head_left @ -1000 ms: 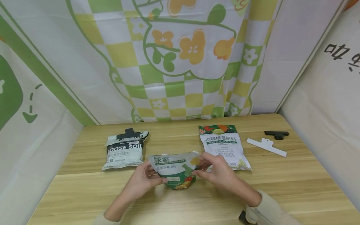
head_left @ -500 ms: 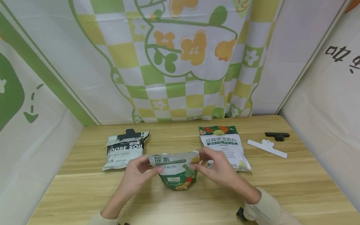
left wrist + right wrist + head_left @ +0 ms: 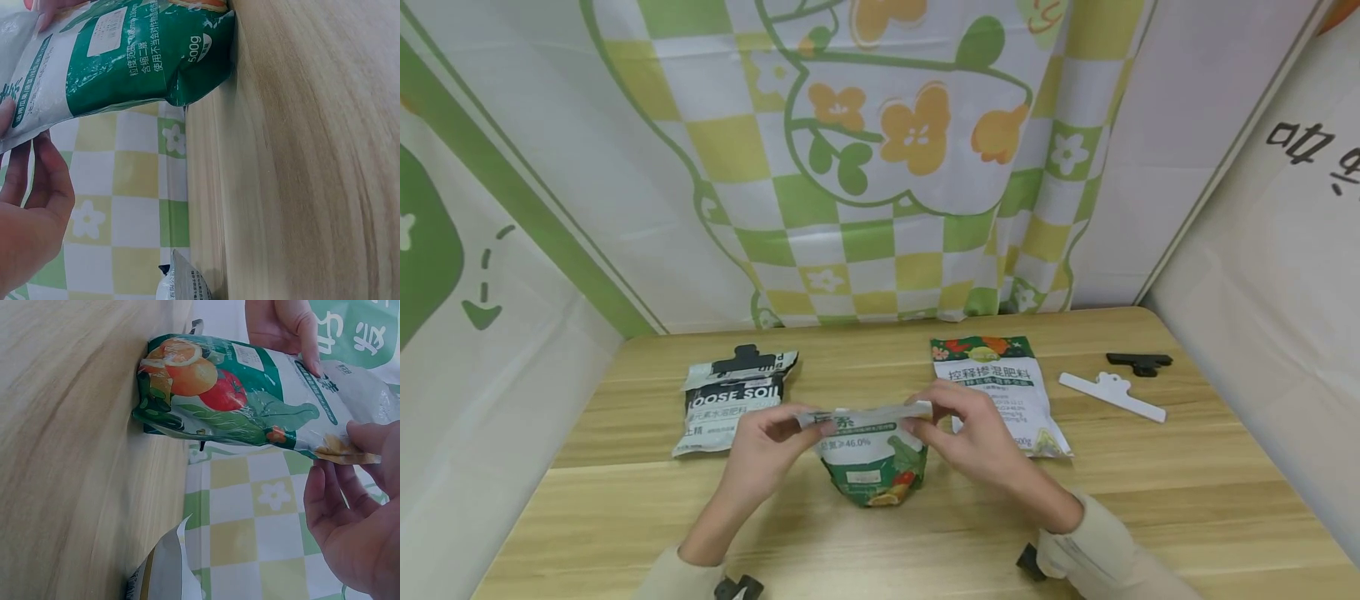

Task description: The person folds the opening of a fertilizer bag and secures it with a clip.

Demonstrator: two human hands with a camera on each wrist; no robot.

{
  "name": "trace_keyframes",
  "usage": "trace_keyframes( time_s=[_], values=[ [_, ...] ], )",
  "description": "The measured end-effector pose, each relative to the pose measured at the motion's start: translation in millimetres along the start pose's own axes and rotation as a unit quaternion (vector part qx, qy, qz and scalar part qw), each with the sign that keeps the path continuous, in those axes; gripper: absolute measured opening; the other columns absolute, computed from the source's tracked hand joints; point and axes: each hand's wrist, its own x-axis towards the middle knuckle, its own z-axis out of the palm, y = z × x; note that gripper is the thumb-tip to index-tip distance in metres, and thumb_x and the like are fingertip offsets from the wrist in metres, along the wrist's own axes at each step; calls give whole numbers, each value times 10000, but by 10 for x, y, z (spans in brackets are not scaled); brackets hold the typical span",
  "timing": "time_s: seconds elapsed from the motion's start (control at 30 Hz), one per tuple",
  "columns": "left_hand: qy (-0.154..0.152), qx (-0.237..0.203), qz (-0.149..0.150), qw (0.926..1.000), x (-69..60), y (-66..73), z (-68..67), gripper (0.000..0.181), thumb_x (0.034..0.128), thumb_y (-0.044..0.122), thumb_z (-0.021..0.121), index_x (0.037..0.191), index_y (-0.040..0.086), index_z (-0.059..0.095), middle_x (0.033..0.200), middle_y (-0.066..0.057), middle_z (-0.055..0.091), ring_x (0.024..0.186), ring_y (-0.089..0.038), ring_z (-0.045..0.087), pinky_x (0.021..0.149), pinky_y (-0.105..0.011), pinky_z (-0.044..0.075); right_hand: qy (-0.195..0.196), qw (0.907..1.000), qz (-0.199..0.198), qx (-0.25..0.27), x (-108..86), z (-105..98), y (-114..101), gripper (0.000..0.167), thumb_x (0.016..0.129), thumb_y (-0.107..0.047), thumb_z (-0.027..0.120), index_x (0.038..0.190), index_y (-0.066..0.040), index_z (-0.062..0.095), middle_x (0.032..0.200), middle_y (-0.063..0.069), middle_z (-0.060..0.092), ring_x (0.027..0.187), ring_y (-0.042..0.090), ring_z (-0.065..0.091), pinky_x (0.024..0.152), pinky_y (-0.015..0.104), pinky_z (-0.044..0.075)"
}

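Note:
A green-and-white fertilizer bag (image 3: 874, 468) with printed vegetables and fruit stands upright on the table, its base touching the wood in both wrist views. My left hand (image 3: 758, 457) pinches its upper left edge, thumb on the front and fingers behind. On the opposite side, my right hand (image 3: 979, 440) pinches the upper right edge the same way. The top strip of the bag bends, partly covering the large print. In the right wrist view, the right hand (image 3: 359, 519) has its thumb on the printed front and its other fingers curled beneath the edge.
A soil bag (image 3: 730, 417) with a black clip (image 3: 745, 359) on its top lies at left. Behind the right hand lies a white fertilizer bag (image 3: 1000, 400). A white clip (image 3: 1112, 395) and another black clip (image 3: 1139, 362) lie farther right. A patterned curtain (image 3: 865, 250) hangs behind the table.
Both hands have slid up the bag's sides to its top corners, the left thumb rising most. The top strip is now bent, while the bag's base stays in place.

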Motion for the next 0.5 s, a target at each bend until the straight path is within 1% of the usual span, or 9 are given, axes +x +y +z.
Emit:
trace_keyframes(
  time_s=[0.17, 0.23, 0.4, 0.5],
  values=[
    [38, -154, 164, 9997, 21, -19, 7, 150, 910, 9, 785, 1052, -38, 778, 1004, 147, 804, 935, -69, 750, 818, -217, 643, -52, 9997, -33, 230, 11, -14, 16, 142, 946, -62, 765, 1029, -173, 794, 943, 4, 769, 789, 51, 666, 678, 240, 597],
    [-10, -217, 247, 9995, 28, -26, 4, 145, 917, 5, 776, 1054, -40, 779, 1018, 145, 807, 956, -73, 758, 842, -220, 646, -81, 9995, 55, 308, 17, -29, 18, 151, 948, -51, 758, 1018, -178, 803, 932, -4, 771, 776, 51, 666, 646, 236, 577],
    [-160, -347, 414, 9984, 34, -44, -15, 154, 927, -48, 737, 1076, -41, 774, 1050, 165, 803, 982, -57, 772, 885, -221, 645, -180, 9984, 339, 406, 29, -72, 27, 198, 939, -22, 754, 1030, -184, 822, 941, -26, 785, 770, 39, 660, 648, 238, 572],
    [-253, -310, 527, 9978, 31, -50, -33, 179, 926, -83, 714, 1094, -51, 769, 1059, 172, 796, 974, -59, 771, 876, -219, 646, -219, 9982, 396, 383, 23, -92, 37, 221, 929, 7, 752, 1051, -162, 824, 945, -4, 788, 759, 38, 627, 655, 235, 558]
  ],
)
